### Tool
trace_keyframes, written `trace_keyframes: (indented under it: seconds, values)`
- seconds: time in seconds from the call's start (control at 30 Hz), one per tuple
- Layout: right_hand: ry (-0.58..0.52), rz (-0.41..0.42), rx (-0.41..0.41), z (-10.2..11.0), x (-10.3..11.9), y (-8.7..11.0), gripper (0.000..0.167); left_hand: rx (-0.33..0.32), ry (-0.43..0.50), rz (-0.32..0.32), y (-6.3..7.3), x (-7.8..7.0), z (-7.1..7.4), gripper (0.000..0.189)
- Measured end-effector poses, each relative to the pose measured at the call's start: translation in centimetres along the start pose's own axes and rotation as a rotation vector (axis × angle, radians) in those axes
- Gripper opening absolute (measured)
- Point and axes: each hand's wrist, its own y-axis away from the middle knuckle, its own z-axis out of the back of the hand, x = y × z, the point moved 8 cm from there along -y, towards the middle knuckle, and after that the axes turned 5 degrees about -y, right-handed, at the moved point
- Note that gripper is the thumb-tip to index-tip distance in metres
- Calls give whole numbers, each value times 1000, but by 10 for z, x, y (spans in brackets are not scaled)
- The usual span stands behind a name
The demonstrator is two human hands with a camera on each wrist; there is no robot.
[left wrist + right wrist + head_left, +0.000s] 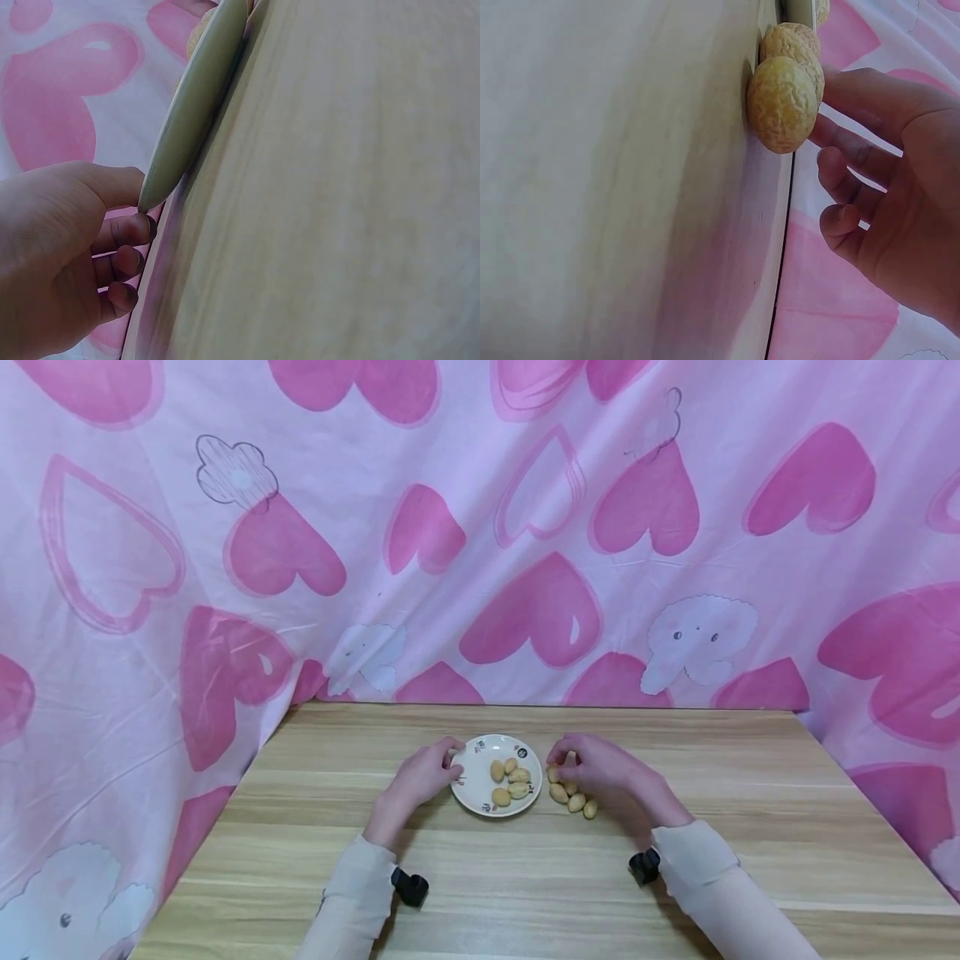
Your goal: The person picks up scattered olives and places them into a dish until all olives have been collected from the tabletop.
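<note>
A round white plate [476,789] with small dark prints lies on the table, with several wrinkled, yellow-brown oval fruits [501,797] on it. At its left rim, my left hand [423,774] holds the edge between thumb and fingers, the other fingers loosely bent in the left wrist view. Just right of the plate is a small cluster of the same fruits [577,802]. Over this cluster, my right hand [600,764] pinches the fruit [553,773] nearest the plate with thumb and forefinger. The fingertips are hidden behind wrinkled fruits [782,105] in the right wrist view.
The wooden table [525,877] ends at the back against a pink cloth [465,610] printed with hearts, which also hangs along both sides. Each wrist wears a small black camera, one on the left [410,887] and one on the right [644,866].
</note>
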Motion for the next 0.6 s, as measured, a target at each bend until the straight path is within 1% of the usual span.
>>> trace_keyframes:
  seconds: [0.07,0.37,0.6]
  values:
    - [0,4,10,-1,0,-2,14,2,2,3,0,1,0,39]
    - [-20,-27,40,-4,-5,-7,16,0,4,-6,0,1,1,39]
    - [-39,-36,42,-4,-7,-10,16,-7,6,-17,0,1,1,39]
